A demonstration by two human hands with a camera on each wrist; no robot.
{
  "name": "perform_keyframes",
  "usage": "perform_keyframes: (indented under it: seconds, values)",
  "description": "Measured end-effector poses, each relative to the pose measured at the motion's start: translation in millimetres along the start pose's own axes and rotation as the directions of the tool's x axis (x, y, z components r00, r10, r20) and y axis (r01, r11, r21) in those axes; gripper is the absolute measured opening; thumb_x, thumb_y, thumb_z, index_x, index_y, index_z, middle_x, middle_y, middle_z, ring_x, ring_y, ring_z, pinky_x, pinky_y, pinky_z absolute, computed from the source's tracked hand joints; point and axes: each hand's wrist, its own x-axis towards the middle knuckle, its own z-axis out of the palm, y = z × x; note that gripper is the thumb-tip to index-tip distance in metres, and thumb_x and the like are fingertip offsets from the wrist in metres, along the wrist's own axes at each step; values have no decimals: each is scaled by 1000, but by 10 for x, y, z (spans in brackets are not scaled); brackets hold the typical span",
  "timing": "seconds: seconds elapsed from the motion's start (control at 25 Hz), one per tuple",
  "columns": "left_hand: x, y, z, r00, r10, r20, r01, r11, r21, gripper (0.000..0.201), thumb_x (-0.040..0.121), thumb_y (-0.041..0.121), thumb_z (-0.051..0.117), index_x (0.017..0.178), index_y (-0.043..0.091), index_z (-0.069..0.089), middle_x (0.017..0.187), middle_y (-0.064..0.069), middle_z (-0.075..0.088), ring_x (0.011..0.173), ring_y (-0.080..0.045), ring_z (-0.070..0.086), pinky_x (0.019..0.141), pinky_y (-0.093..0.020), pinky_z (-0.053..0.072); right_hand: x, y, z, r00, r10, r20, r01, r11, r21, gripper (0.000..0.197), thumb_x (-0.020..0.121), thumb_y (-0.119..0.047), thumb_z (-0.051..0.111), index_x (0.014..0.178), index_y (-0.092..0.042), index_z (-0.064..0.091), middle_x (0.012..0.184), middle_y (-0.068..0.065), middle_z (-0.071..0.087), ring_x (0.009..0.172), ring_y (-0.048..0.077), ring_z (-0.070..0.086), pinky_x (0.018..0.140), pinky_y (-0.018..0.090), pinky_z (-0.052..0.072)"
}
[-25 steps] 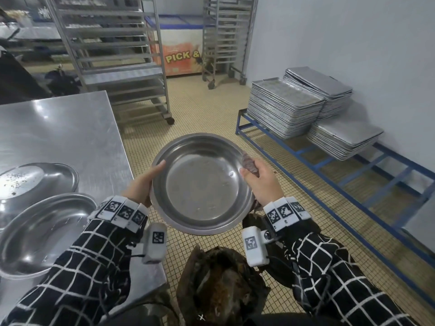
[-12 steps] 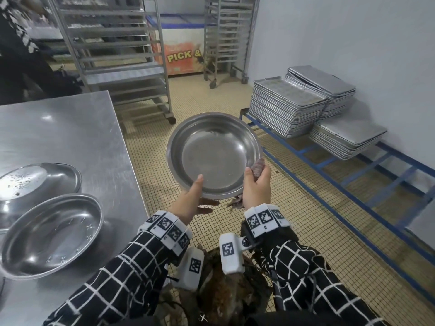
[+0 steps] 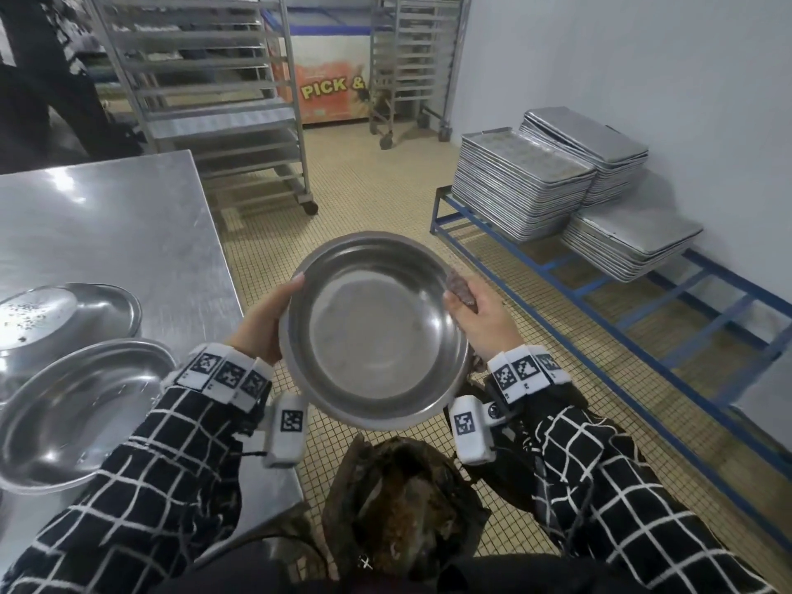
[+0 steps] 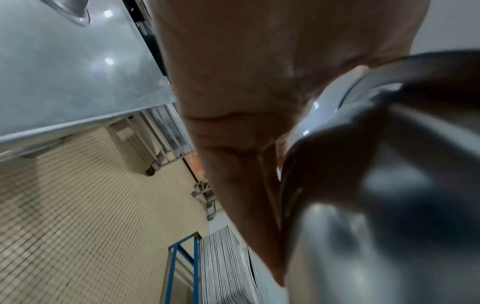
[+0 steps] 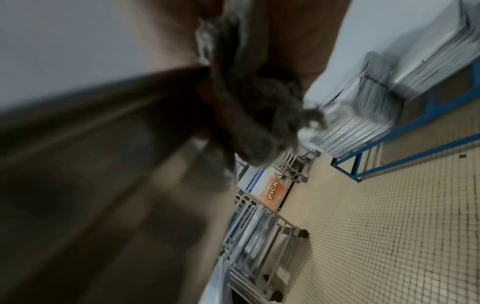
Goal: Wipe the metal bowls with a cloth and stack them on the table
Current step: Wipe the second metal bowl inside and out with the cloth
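Note:
I hold a round metal bowl (image 3: pixel 377 332) in the air over the tiled floor, just right of the steel table (image 3: pixel 111 233), its hollow facing me. My left hand (image 3: pixel 265 319) grips its left rim, thumb on the edge, fingers underneath. My right hand (image 3: pixel 480 310) grips the right rim with a dark grey cloth (image 3: pixel 460 287) bunched between palm and bowl. The cloth (image 5: pixel 249 98) hangs against the bowl's underside in the right wrist view. Two more metal bowls lie on the table: one upright (image 3: pixel 73 413), one turned over (image 3: pixel 64 319) behind it.
A blue floor rack (image 3: pixel 600 293) with stacks of metal baking trays (image 3: pixel 523 186) runs along the right wall. Wheeled tray trolleys (image 3: pixel 214 100) stand behind the table. A dark crumpled bag (image 3: pixel 398 508) sits below the bowl. A person in dark clothes (image 3: pixel 43 79) stands at the far left.
The bowl, held out and low half a second ago, has come back toward me. My left hand slid from its near edge to its left rim, my right to the right rim.

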Motion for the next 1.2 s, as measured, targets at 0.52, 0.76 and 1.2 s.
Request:
perform_keyframes:
  seconds: [0.52, 0.76, 1.2]
  values:
    - [-16, -231, 290, 911, 153, -383, -1, 929, 371, 26, 97, 30, 39, 116, 18, 52, 98, 2, 60, 95, -17, 56, 83, -25, 40, -174, 449, 319, 987, 138, 77, -141, 989, 36, 28, 102, -37, 30, 120, -28, 50, 105, -6, 61, 88, -1, 56, 69, 17, 43]
    - [-2, -183, 358, 903, 290, -318, -124, 883, 453, 35, 102, 19, 34, 136, 22, 35, 95, 14, 53, 81, 4, 52, 69, -6, 41, -91, 295, 353, 992, -113, 50, 122, 961, -250, 41, 101, -32, 35, 142, -23, 38, 122, -4, 50, 105, 6, 50, 86, 18, 41]
    - [133, -245, 258, 874, 212, -437, -83, 951, 297, 35, 100, 46, 31, 126, 27, 43, 111, 2, 60, 100, -20, 59, 87, -36, 50, -359, 410, 778, 823, -421, 381, 567, 653, -502, 43, 95, -42, 37, 129, -19, 50, 119, 0, 63, 110, 18, 56, 106, 38, 36]
